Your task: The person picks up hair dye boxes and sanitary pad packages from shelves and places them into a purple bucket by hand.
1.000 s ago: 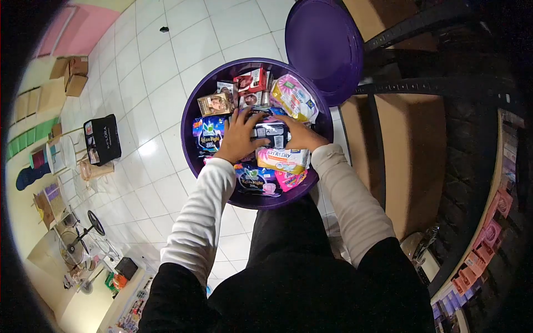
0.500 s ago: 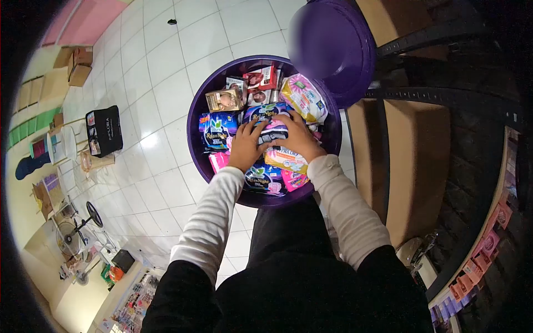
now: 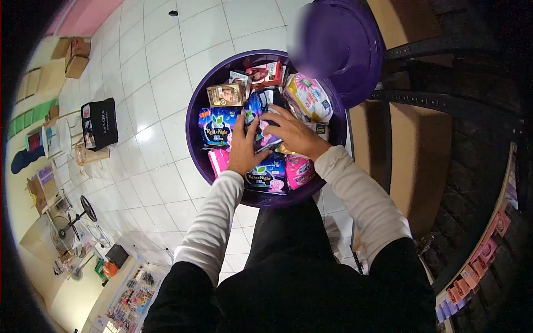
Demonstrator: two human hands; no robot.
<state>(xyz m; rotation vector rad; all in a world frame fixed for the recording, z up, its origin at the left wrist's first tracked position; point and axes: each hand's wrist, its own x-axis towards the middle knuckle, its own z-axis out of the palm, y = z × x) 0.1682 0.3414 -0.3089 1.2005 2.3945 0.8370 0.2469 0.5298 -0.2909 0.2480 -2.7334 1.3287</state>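
Observation:
A round purple tub (image 3: 195, 161) stands in front of me, filled with packaged goods. Both hands are inside it, on a dark blue pack (image 3: 260, 105) near the middle. My left hand (image 3: 243, 149) has its fingers around the pack's left side. My right hand (image 3: 297, 133) holds the right side, fingers curled over it. A blue "Relax Night" pack (image 3: 217, 129) lies left of my left hand, and another (image 3: 266, 176) sits below. Beside that is a pink pack (image 3: 298, 171). Hair dye boxes (image 3: 225, 95) lie at the top left, a white and yellow pack (image 3: 308, 99) at the top right.
A purple lid (image 3: 355, 55) leans at the tub's upper right. Cardboard boxes (image 3: 416, 161) sit on a black shelf (image 3: 422, 99) at the right. On the left are a black bag (image 3: 101, 124) and a fan (image 3: 62, 230) over the white tiled floor (image 3: 161, 166).
The dark blue pack in my hands has turned more upright. My right hand has moved slightly right and its fingers have shifted. The yellow pack beneath it is now mostly hidden.

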